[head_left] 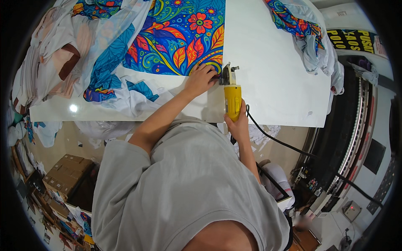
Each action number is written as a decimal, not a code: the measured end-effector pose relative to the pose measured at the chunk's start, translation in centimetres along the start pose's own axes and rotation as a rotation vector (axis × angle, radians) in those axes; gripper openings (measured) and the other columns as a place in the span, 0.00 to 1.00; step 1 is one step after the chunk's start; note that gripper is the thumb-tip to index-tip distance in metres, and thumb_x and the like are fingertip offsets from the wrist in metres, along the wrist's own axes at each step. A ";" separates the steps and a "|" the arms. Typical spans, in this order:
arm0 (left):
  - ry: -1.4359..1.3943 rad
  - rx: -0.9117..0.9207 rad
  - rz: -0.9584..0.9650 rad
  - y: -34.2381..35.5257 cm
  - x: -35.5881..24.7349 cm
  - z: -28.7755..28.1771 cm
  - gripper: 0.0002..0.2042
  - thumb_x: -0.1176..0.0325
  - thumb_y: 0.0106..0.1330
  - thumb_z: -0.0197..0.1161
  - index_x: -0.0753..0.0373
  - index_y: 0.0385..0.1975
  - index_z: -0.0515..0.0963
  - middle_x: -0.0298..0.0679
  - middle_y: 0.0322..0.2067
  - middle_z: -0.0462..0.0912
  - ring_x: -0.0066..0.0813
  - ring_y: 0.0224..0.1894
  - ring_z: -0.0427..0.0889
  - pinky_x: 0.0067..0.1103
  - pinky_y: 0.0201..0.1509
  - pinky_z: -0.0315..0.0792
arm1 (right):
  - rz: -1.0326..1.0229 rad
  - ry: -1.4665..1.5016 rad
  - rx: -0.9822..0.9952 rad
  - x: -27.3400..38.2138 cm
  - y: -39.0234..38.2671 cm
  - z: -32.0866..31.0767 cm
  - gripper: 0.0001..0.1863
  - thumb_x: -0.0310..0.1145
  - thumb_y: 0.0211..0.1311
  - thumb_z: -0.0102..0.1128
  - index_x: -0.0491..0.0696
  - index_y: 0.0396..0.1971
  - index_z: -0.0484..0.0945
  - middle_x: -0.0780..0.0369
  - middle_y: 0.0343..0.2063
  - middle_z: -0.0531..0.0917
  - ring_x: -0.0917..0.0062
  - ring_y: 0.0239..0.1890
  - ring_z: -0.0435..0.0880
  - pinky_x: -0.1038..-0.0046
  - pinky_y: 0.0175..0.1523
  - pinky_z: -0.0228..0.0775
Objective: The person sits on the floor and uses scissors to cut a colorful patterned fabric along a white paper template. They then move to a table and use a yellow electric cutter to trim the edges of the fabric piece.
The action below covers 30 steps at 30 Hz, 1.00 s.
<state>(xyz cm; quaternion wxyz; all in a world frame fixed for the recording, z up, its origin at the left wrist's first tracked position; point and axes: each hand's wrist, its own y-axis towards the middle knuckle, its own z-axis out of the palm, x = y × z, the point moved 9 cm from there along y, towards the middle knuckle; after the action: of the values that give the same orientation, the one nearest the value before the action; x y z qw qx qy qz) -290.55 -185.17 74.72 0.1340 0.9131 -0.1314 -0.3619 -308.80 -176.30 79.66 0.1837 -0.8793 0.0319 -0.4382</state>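
A head-worn fisheye looks down from close above the white table (276,98).

The big open part of the white table (276,96) is to the right of the yellow tool (233,102) — a hand can go far up there. High on that side, a lump of cloth (312,50) blocks the way. The tool sits just beside the left hand (202,78), so that hand can't go straight right. Ahead of it, the flower cloth (171,46) lies flat and low, so a hand can slide over. Messy cloth (109,71) fills the left side — no easy path. The black cord (278,141) crosses below the right hand's (238,125) outer side.
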 end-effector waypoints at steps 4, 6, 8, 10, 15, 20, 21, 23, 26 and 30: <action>0.004 0.023 0.039 -0.1 -0.5 -0.3 0.10 0.66 0.55 0.68 0.56 0.37 0.80 0.29 0.40 0.77 0.32 0.47 0.75 0.34 0.57 0.65 | -0.060 0.001 -0.039 -0.2 -1.0 0.0 0.41 0.26 0.55 0.62 0.44 0.68 0.53 0.48 0.51 0.76 0.54 0.54 0.78 0.61 0.57 0.70; 0.012 0.020 0.054 -0.1 -0.3 0.0 0.10 0.66 0.55 0.68 0.56 0.37 0.80 0.29 0.40 0.77 0.32 0.47 0.75 0.34 0.57 0.65 | -0.115 -0.027 -0.057 0.9 -1.1 -0.1 0.40 0.25 0.54 0.62 0.44 0.68 0.54 0.48 0.51 0.76 0.54 0.53 0.78 0.61 0.57 0.70; 0.024 -0.016 0.054 -0.2 0.0 0.3 0.10 0.67 0.55 0.68 0.56 0.36 0.80 0.29 0.40 0.77 0.32 0.47 0.75 0.34 0.57 0.65 | -0.128 -0.027 -0.054 0.8 -1.0 0.0 0.40 0.25 0.54 0.62 0.44 0.67 0.54 0.47 0.51 0.75 0.54 0.53 0.78 0.61 0.57 0.70; 0.008 -0.004 0.047 -0.1 0.2 0.5 0.10 0.67 0.55 0.68 0.56 0.36 0.80 0.29 0.40 0.77 0.32 0.48 0.75 0.34 0.57 0.65 | -0.129 -0.025 -0.060 0.8 -1.0 -0.1 0.40 0.25 0.54 0.62 0.44 0.67 0.55 0.47 0.51 0.75 0.53 0.53 0.78 0.61 0.57 0.70; -0.005 0.036 0.026 0.0 0.0 0.3 0.07 0.66 0.58 0.67 0.58 0.35 0.82 0.31 0.41 0.77 0.31 0.50 0.74 0.33 0.56 0.64 | -0.078 -0.021 -0.060 0.7 -1.0 -0.1 0.40 0.25 0.54 0.62 0.44 0.67 0.55 0.48 0.51 0.75 0.54 0.53 0.78 0.62 0.56 0.71; 0.038 0.037 0.034 -0.1 -0.1 0.4 0.07 0.66 0.58 0.67 0.58 0.34 0.82 0.30 0.41 0.77 0.31 0.50 0.74 0.33 0.55 0.65 | -0.048 -0.003 -0.039 0.3 -1.1 0.0 0.41 0.25 0.55 0.62 0.43 0.68 0.53 0.49 0.51 0.76 0.57 0.52 0.79 0.63 0.56 0.71; 0.044 0.034 0.034 -0.1 -0.1 0.4 0.07 0.66 0.58 0.67 0.58 0.34 0.82 0.30 0.41 0.77 0.31 0.50 0.74 0.33 0.55 0.65 | -0.042 -0.001 -0.032 0.2 -1.0 0.0 0.41 0.25 0.55 0.62 0.43 0.68 0.53 0.50 0.51 0.76 0.58 0.52 0.78 0.63 0.56 0.71; 0.057 0.028 0.036 0.0 0.0 0.5 0.07 0.67 0.58 0.67 0.57 0.34 0.82 0.30 0.41 0.77 0.31 0.50 0.74 0.32 0.55 0.65 | -0.047 0.023 -0.030 0.3 -1.0 0.1 0.41 0.24 0.55 0.62 0.43 0.69 0.53 0.50 0.51 0.76 0.59 0.52 0.78 0.63 0.57 0.70; 0.046 0.024 0.043 0.0 -0.1 0.4 0.07 0.66 0.58 0.67 0.58 0.34 0.83 0.30 0.41 0.77 0.30 0.50 0.74 0.33 0.55 0.65 | -0.059 0.022 -0.035 -0.2 -1.0 0.2 0.42 0.24 0.55 0.62 0.43 0.69 0.52 0.50 0.51 0.76 0.59 0.53 0.78 0.63 0.57 0.69; 0.040 0.034 0.027 0.0 0.0 0.4 0.07 0.66 0.59 0.67 0.57 0.35 0.83 0.30 0.42 0.77 0.30 0.50 0.74 0.33 0.55 0.65 | -0.048 0.002 -0.033 -0.4 -0.9 0.1 0.42 0.24 0.55 0.62 0.43 0.69 0.52 0.49 0.51 0.75 0.58 0.53 0.77 0.63 0.58 0.69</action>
<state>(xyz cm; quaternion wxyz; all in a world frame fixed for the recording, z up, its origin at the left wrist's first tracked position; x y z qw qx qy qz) -290.84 -185.26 74.41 0.1261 0.9204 -0.1473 -0.3396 -309.01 -175.31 79.64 0.1589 -0.8822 0.0183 -0.4429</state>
